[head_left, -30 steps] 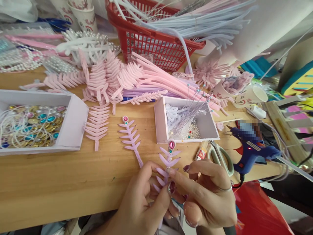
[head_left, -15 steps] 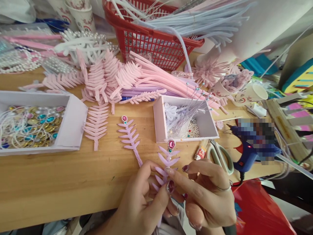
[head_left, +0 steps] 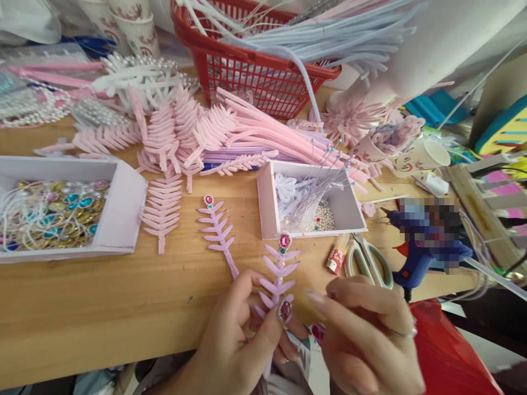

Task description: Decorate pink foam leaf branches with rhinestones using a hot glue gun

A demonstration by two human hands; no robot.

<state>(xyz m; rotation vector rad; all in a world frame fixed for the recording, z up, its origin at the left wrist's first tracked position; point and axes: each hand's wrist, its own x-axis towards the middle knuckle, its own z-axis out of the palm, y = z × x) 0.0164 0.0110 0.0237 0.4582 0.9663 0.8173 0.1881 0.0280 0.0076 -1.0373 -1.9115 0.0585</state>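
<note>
My left hand [head_left: 247,334] pinches the stem of a purple leafy sprig [head_left: 280,282], thumb on its lower leaves. A pink gem [head_left: 284,240] with a small teal one below tops this sprig, and small pearls sit along its stem. My right hand [head_left: 366,334] is just right of it, apart from it and blurred, its fingers bent and spread, with nothing visible between them. A second purple sprig [head_left: 218,231] with a pink gem lies on the table, left of the held one. Behind them stands a white box [head_left: 269,206] with pearls and long pins.
Left, a white box [head_left: 119,211] of gems and beads. Pink sprigs [head_left: 162,206] and stems lie behind, below a red basket [head_left: 263,82]. Right are a glue stick-like tube [head_left: 336,257], scissors [head_left: 381,263], a blue glue gun [head_left: 415,269] and paper cups [head_left: 424,156].
My right hand has moved right, off the held sprig, so more of its leaves and pearls show. The sprig in my left hand has shifted slightly left.
</note>
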